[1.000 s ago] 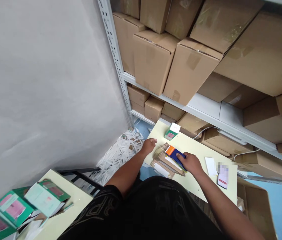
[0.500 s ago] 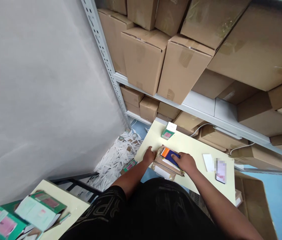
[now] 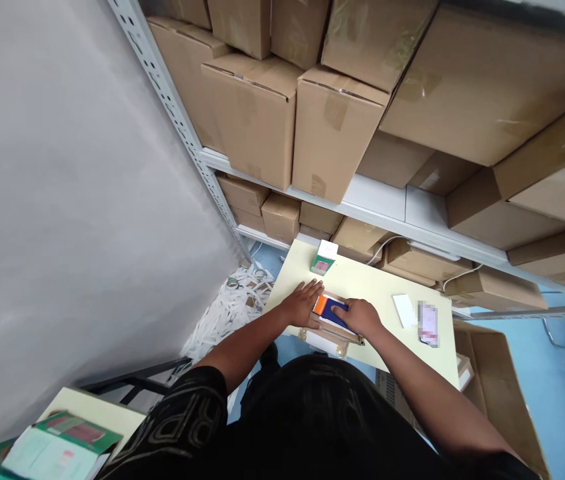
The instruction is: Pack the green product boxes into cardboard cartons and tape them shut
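Observation:
My right hand (image 3: 361,317) presses on an orange and blue card-like item (image 3: 328,308) lying on top of a clear-wrapped brown packet (image 3: 332,335) on the pale yellow table (image 3: 392,333). My left hand (image 3: 303,304) lies flat, fingers spread, on the packet's left end beside the orange edge. The packet sits at the table's near edge, partly hidden under both hands.
A small green and white box (image 3: 323,257) stands at the table's far left corner. A white card (image 3: 405,311) and a phone (image 3: 428,323) lie to the right. Shelves of cardboard boxes (image 3: 332,127) rise behind. White paper strips (image 3: 227,313) litter the floor; an open carton (image 3: 499,387) stands right.
My left hand moved from the table's left edge onto the packet and spread flat. My right hand stayed on the orange and blue item. The view tilted upward.

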`<action>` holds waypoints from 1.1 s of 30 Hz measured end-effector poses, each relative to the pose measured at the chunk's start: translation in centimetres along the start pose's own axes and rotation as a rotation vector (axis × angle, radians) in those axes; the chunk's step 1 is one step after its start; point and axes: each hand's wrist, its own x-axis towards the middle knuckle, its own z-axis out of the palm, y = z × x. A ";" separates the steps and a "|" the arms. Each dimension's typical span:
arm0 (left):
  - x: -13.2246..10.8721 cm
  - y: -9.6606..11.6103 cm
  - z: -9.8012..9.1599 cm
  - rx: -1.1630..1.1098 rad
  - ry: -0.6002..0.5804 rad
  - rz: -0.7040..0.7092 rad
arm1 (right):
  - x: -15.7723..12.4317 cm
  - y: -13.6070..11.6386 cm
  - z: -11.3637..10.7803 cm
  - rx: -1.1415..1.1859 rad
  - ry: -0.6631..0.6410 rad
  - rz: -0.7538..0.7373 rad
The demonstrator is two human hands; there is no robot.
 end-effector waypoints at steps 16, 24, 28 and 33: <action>-0.3 1.1 -1.5 -0.016 -0.025 -0.009 | -2.2 8.5 -2.2 0.028 -0.047 0.046; -0.4 1.3 -2.0 -0.004 -0.057 -0.050 | -5.7 19.6 -0.9 0.157 -0.067 0.163; -0.1 1.6 -2.0 0.010 -0.066 -0.038 | -5.6 22.9 0.6 0.146 -0.097 0.172; 0.1 1.9 -1.6 -0.007 -0.073 -0.073 | -1.7 21.6 3.8 0.135 -0.121 0.189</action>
